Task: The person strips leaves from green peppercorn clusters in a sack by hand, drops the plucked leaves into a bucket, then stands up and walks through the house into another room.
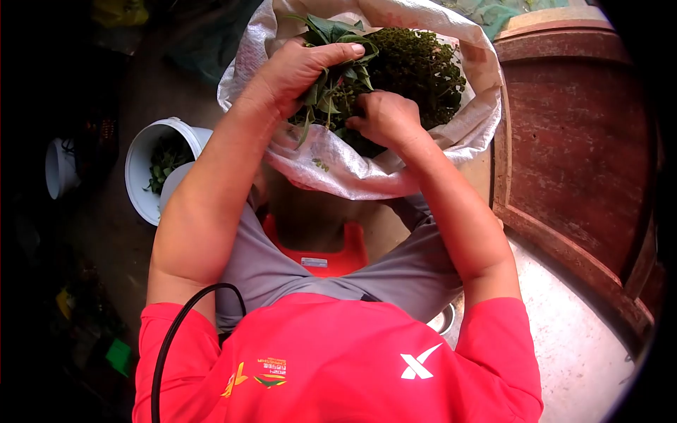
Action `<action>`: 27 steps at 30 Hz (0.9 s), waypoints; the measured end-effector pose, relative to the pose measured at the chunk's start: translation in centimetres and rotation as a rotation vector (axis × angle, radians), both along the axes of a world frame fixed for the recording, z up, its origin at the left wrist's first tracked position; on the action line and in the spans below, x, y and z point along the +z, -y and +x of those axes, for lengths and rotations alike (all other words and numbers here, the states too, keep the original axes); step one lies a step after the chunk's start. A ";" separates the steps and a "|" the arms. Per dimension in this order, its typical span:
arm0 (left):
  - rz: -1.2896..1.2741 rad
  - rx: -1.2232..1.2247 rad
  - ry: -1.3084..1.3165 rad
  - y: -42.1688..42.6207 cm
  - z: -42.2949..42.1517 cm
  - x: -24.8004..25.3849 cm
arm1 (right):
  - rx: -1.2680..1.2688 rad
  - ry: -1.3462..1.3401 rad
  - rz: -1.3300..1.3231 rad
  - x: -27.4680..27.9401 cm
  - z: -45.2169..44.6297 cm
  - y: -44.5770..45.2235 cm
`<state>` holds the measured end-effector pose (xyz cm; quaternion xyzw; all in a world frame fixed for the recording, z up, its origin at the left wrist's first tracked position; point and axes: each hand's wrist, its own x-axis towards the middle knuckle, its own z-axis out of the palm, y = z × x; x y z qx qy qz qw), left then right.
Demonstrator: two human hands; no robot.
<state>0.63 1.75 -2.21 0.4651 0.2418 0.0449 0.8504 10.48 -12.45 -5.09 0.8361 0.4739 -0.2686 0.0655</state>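
Note:
A white woven sack (338,169) with its rim rolled down stands between the knees, filled with dark green stems and small clustered sprigs (423,70). Over the sack's left side, my left hand (300,67) is closed around a bunch of broad green leaves (328,32), its thumb pointing right across them. My right hand (388,120) reaches into the front middle of the sack, fingers curled down among the greens; its fingertips are partly hidden, and what they hold cannot be made out.
At the left, a white bucket (137,169) holds green leaves, and another white container (60,169) lies farther left. A red stool (349,250) is under the legs. Dark red wooden panelling (571,155) stands at the right. A metal bowl (444,321) is near the right thigh.

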 end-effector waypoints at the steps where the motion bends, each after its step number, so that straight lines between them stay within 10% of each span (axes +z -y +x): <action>1: 0.003 -0.013 0.010 0.0 0.1 0.0 | 0.000 0.000 0.000 -0.3 0.0 0.1; 27: 0.044 0.041 -0.016 -0.7 0.0 -0.5 | -0.153 -0.238 0.158 -1.0 2.8 0.2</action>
